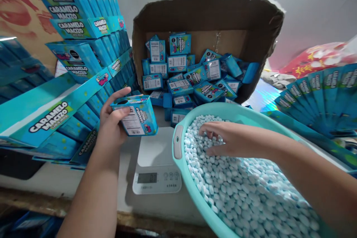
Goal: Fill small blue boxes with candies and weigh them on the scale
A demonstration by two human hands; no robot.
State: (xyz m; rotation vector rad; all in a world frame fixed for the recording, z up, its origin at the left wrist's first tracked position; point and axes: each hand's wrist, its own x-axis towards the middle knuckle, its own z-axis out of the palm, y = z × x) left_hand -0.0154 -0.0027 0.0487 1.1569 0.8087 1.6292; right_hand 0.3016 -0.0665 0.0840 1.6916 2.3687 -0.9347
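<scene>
My left hand [115,117] grips a small blue candy box [138,117] printed with white lettering and a label panel, holding it above the back left of a white digital scale [156,178]. Over on the right, my right hand [217,137] reaches into a turquoise basin [182,165], its curled fingers dipping among the pale blue-white candies [237,189]. Thumb and fingers are apart there, and the fingertips are partly hidden by the candies. The scale's small display is lit with digits.
A cardboard carton [231,41] lies open behind, holding many loose blue boxes [181,85]. Display trays of upright boxes [83,26] are stacked at the left. Flat blue cartons [320,96] fan out at the right, near a red bag [315,57]. The table's front edge [156,225] runs below.
</scene>
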